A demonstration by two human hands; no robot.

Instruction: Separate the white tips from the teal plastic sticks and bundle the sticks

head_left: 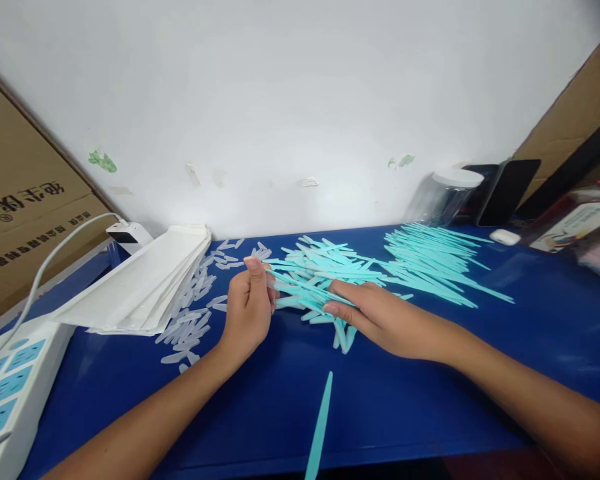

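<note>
Thin, tapered turquoise sticks stretch between my two hands as a loose bunch. My right hand is closed on their right end, thumb and index finger pinching them. At the other end, my left hand curls round the tips with its thumb raised; its fingertips are partly hidden. A bigger heap of turquoise pieces lies right behind and under the bunch. To the right is a pile of longer turquoise sticks. Small translucent sleeves are scattered left of my left hand. One lone turquoise stick points toward the table's front edge.
White paper-like bags are stacked at the left, by a white power strip and a cabled white device. A clear jar, a dark phone and a bottle stand back right on the blue table.
</note>
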